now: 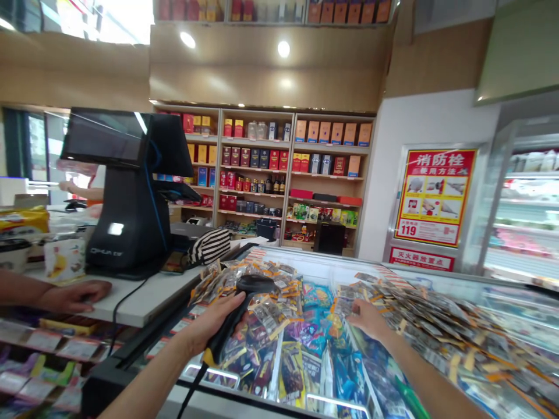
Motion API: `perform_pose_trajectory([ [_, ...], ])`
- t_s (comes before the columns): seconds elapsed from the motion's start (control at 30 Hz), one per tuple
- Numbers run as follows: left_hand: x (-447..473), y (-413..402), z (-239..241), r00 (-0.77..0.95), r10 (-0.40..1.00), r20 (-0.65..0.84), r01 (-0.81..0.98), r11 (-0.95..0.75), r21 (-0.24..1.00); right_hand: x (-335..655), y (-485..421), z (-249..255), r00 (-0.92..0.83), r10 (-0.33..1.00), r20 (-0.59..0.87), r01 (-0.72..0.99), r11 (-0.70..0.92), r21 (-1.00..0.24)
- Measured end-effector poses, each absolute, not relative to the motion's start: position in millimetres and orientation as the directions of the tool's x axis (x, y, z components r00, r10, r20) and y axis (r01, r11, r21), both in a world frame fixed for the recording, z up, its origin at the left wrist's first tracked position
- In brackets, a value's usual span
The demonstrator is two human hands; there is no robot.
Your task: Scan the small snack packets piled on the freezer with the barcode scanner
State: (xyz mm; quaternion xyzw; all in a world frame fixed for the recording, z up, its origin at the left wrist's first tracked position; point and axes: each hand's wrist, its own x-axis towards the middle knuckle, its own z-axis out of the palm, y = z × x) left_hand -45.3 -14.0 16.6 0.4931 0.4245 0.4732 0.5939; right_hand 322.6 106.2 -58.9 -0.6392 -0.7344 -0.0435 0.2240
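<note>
Head view: over the glass-lidded freezer chest (318, 261), the left hand (216, 326) is wrapped around the handle of a black plastic barcode scanner (255, 285), which is probably light and rigid. The right hand (365, 319) lies spread on glossy snack packets (437, 314) heaped atop the chest; these are likely slippery.

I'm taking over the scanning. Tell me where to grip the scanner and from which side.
Grip the scanner by its slim black handle, which slants down and left from the wide head to the cable end. Come from the near left, as the left hand does, fingers wrapped round the handle. That leaves the head free, facing the packets.
</note>
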Motion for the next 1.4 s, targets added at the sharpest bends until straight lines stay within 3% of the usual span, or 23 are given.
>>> perform_pose_trajectory([
  [0.17,-36,-11,15,0.232,0.973,0.009,-0.137,0.023,0.990,286,97,-37,-0.124,0.786,0.606,0.935,0.297,-0.194],
  [0.43,-17,-12,17,0.346,0.937,0.046,-0.123,-0.003,0.992,247,98,-19,-0.161,0.681,0.715,0.928,0.351,-0.125],
  [1.1,-9,-8,20,0.490,0.868,0.075,-0.083,-0.039,0.996,245,112,-14,-0.138,0.702,0.698,0.938,0.319,-0.136],
  [1.27,-25,4,16,0.346,0.937,0.057,-0.100,-0.023,0.995,251,114,-19,-0.084,0.768,0.634,0.961,0.231,-0.152],
  [1.4,-51,10,11,0.185,0.981,0.051,-0.119,-0.029,0.992,255,125,-28,0.086,0.871,0.483,0.970,0.037,-0.240],
])
